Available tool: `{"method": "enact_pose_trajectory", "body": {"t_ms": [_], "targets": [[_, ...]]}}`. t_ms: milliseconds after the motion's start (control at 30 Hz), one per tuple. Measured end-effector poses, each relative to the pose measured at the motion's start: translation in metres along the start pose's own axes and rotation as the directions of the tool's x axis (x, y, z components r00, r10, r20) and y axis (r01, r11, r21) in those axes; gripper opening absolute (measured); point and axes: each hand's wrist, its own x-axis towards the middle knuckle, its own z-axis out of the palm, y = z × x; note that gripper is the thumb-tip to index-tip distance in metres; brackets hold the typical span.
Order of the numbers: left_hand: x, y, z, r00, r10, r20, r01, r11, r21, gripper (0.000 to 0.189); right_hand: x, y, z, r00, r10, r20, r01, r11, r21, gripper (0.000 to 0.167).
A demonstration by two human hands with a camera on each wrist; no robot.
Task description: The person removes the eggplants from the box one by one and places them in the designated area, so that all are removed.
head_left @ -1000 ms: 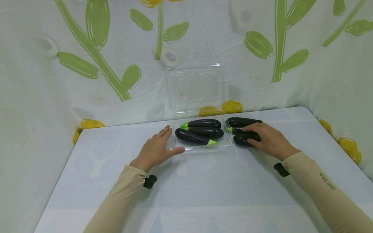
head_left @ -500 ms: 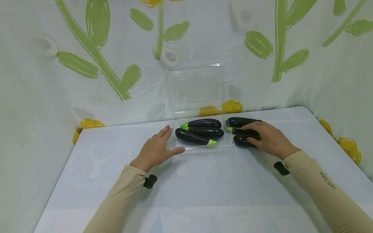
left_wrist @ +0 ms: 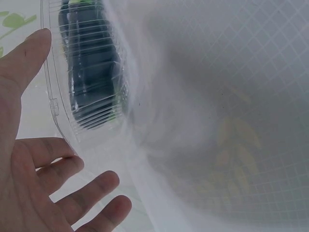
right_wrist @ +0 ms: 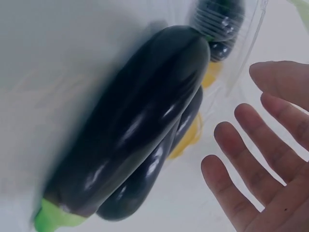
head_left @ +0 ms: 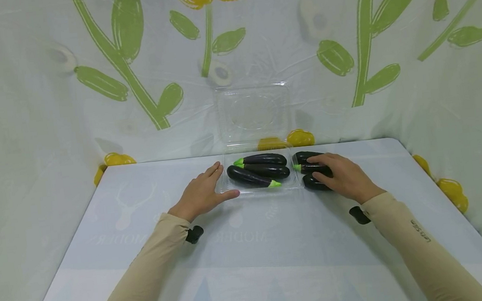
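In the head view, a clear plastic clamshell box (head_left: 266, 190) stands at the table's back edge with its lid (head_left: 254, 110) raised. Three dark purple eggplants (head_left: 264, 170) with green caps lie inside. My left hand (head_left: 199, 193) has its fingers spread and fingertips at the box's left rim. To the right of the box, three more eggplants (head_left: 316, 182) lie side by side on the table. Over these reaches my right hand (head_left: 343, 174), hiding their right ends. In the right wrist view its extended fingers show a gap from the nearest eggplant (right_wrist: 130, 116).
The pale table (head_left: 241, 247) stretches toward me below both arms. Behind it hangs a white curtain (head_left: 266, 46) with green leaves and yellow flowers, close behind the raised lid. Similar curtain stands along both sides.
My right hand has shifted slightly left and back over the loose eggplants, now covering more of the rear one. The left hand, the box and the eggplants stay put.
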Motion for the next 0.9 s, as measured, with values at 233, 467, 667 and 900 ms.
{"method": "enact_pose_trajectory", "body": {"t_ms": [233, 467, 667, 900], "targets": [[0.000, 0.001, -0.001, 1.000, -0.003, 0.004, 0.003, 1.000, 0.004, 0.105, 0.006, -0.008, 0.002, 0.999, -0.046, -0.020, 0.046, 0.999, 0.008, 0.041], [-0.001, 0.002, -0.002, 1.000, -0.006, 0.004, 0.006, 1.000, 0.001, 0.105, 0.013, -0.020, 0.006, 0.998, -0.067, -0.005, 0.068, 0.997, 0.039, 0.041], [-0.002, 0.002, -0.002, 1.000, -0.006, 0.001, 0.006, 1.000, 0.008, 0.104, 0.021, -0.034, 0.012, 0.994, -0.112, 0.006, 0.111, 0.991, 0.072, 0.044], [-0.001, 0.003, -0.002, 1.000, -0.007, 0.006, 0.007, 1.000, 0.006, 0.104, 0.031, -0.045, 0.021, 0.987, -0.161, 0.004, 0.160, 0.981, 0.109, 0.044]]}}
